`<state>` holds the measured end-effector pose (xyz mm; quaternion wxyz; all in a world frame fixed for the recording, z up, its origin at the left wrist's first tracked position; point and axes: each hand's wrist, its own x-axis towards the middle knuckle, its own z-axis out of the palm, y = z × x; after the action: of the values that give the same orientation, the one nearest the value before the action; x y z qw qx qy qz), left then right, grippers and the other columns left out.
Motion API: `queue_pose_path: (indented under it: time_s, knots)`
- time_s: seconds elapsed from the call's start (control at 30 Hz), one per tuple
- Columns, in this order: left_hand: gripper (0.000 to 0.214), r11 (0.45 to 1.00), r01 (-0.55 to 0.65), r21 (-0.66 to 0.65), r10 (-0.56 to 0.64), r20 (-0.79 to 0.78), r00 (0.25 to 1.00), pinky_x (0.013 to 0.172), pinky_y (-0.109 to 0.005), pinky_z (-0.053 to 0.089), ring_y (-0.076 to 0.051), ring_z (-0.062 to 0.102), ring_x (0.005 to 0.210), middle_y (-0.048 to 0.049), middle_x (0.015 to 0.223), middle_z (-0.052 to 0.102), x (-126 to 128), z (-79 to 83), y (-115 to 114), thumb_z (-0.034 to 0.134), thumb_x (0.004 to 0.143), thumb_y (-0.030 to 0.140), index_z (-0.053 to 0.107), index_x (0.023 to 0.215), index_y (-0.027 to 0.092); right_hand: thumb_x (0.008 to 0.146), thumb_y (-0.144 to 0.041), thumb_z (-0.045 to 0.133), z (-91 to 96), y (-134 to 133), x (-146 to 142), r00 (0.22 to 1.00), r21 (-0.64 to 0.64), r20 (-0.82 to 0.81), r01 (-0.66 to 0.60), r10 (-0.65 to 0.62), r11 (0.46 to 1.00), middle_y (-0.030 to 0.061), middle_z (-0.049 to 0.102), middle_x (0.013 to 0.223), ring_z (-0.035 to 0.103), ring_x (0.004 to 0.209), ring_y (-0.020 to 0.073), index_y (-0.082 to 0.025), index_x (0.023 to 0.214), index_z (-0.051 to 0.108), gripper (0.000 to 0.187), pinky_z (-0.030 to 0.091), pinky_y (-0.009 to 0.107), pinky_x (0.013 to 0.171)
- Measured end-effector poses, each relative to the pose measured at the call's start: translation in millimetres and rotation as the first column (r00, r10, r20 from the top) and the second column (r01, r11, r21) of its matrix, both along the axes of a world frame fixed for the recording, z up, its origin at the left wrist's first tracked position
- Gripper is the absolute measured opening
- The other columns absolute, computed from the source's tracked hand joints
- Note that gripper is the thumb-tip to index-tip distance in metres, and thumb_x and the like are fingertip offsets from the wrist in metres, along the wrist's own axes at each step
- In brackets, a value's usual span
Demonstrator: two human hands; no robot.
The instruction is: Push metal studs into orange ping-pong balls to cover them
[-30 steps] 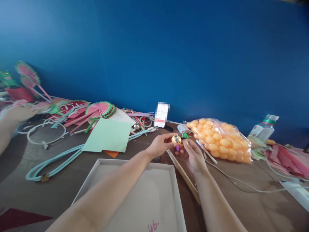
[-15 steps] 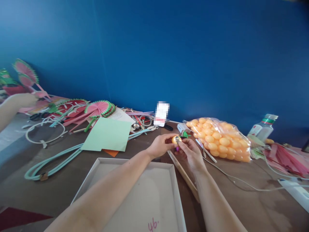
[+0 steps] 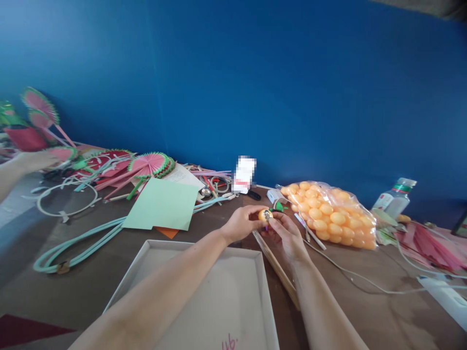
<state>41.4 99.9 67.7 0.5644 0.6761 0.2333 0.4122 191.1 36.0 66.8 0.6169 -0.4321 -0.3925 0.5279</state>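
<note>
My left hand (image 3: 241, 222) pinches a small orange ball (image 3: 264, 215) between thumb and fingertips, just above the brown table. My right hand (image 3: 287, 233) meets it from the right, fingers closed on a small metal piece at the ball's face, with a purple bit showing below. Both hands hover beyond the far right corner of a shallow white tray (image 3: 153, 257). A clear bag of several orange balls (image 3: 330, 214) lies just right of my hands.
A light green sheet (image 3: 162, 204), mint tubing (image 3: 80, 243), white hoops (image 3: 67, 199) and pink paper fans (image 3: 149, 164) crowd the left. Another person's hand (image 3: 32, 159) reaches there. A wooden stick (image 3: 277, 267), bottle (image 3: 396, 199), white cable and power strip (image 3: 443, 294) lie right.
My right hand has closed in onto the ball held by my left. The other person's hand at far left has shifted about among the fans. The view drifted slightly.
</note>
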Motion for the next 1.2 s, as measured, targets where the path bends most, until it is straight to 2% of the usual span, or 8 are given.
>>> queue_pose_path:
  time_s: [0.2,0.33,0.47,0.57,0.7,0.8,1.0,1.2]
  knots:
    - [0.047,0.994,-0.059,-0.095,0.063,0.040,0.997,0.085,-0.029,0.049,-0.021,0.062,0.096,-0.0104,0.108,0.067,4,-2.1,4,0.072,0.069,0.026,0.063,0.113,0.013,0.072,-0.041,0.073,2.9,3,-4,0.979,0.044,0.176,0.095,-0.102,0.994,-0.0036,0.059,0.067,0.053,0.054,0.0105,-0.020,0.097,0.058,0.036,0.055,0.027,0.054]
    - [0.044,0.955,-0.201,-0.220,0.218,0.056,0.974,0.072,-0.026,0.051,-0.016,0.063,0.080,-0.0079,0.095,0.069,3,-3.6,13,0.071,0.068,0.026,0.065,0.110,0.014,0.079,-0.051,0.060,14.0,-2,1,0.861,0.093,0.479,0.146,-0.173,0.985,0.0005,0.061,0.071,0.054,0.053,0.0134,-0.019,0.099,0.055,0.038,0.050,0.028,0.051]
    - [0.038,0.898,-0.264,-0.353,0.309,0.079,0.948,0.065,-0.024,0.051,-0.012,0.060,0.065,-0.0047,0.081,0.068,2,-4.8,19,0.071,0.068,0.025,0.067,0.103,0.013,0.079,-0.046,0.059,21.4,-15,7,0.390,-0.020,0.921,0.089,-0.016,0.996,0.0043,0.068,0.081,0.063,0.071,0.0201,-0.022,0.097,0.059,0.030,0.046,0.031,0.064]
    - [0.031,0.873,-0.251,-0.418,0.328,0.124,0.936,0.062,-0.022,0.051,-0.010,0.060,0.063,-0.0032,0.074,0.066,3,-6.0,22,0.073,0.066,0.025,0.069,0.095,0.012,0.078,-0.039,0.059,20.3,-24,5,0.012,-0.217,0.976,0.103,0.216,0.971,0.0061,0.069,0.086,0.064,0.079,0.0249,-0.024,0.089,0.062,0.020,0.041,0.031,0.063]
    - [0.022,0.831,-0.302,-0.468,0.408,0.142,0.902,0.059,-0.020,0.050,-0.009,0.058,0.059,-0.0011,0.066,0.062,1,-8.3,28,0.074,0.065,0.026,0.070,0.082,0.013,0.076,-0.033,0.056,12.1,-30,-1,-0.167,-0.277,0.940,0.128,0.296,0.952,0.0101,0.068,0.095,0.064,0.083,0.0272,-0.022,0.092,0.061,0.019,0.036,0.030,0.059]
    - [0.021,0.797,-0.363,-0.484,0.476,0.132,0.869,0.056,-0.019,0.049,-0.008,0.057,0.057,-0.0007,0.065,0.062,-4,-10.0,36,0.074,0.064,0.024,0.070,0.082,0.013,0.078,-0.033,0.053,2.5,-31,0,-0.133,-0.243,0.956,0.130,0.260,0.961,0.0101,0.068,0.094,0.064,0.082,0.0265,-0.021,0.093,0.060,0.020,0.036,0.030,0.061]
    - [0.030,0.706,-0.487,-0.514,0.613,0.099,0.784,0.058,-0.020,0.050,-0.008,0.057,0.058,-0.0012,0.068,0.063,-14,-13.6,49,0.073,0.066,0.023,0.069,0.094,0.014,0.079,-0.031,0.050,-11.2,-32,1,0.113,-0.139,0.985,0.077,0.130,0.987,0.0091,0.068,0.091,0.063,0.083,0.0241,-0.019,0.092,0.062,0.021,0.042,0.031,0.068]
    - [0.040,0.651,-0.549,-0.523,0.678,0.076,0.731,0.059,-0.021,0.050,-0.008,0.058,0.059,-0.0027,0.078,0.066,-14,-14.8,52,0.072,0.068,0.021,0.065,0.107,0.015,0.086,-0.042,0.043,-11.0,-37,1,0.543,-0.126,0.835,0.039,0.085,0.991,0.0049,0.066,0.076,0.064,0.061,0.0208,-0.018,0.099,0.060,0.032,0.049,0.031,0.057]
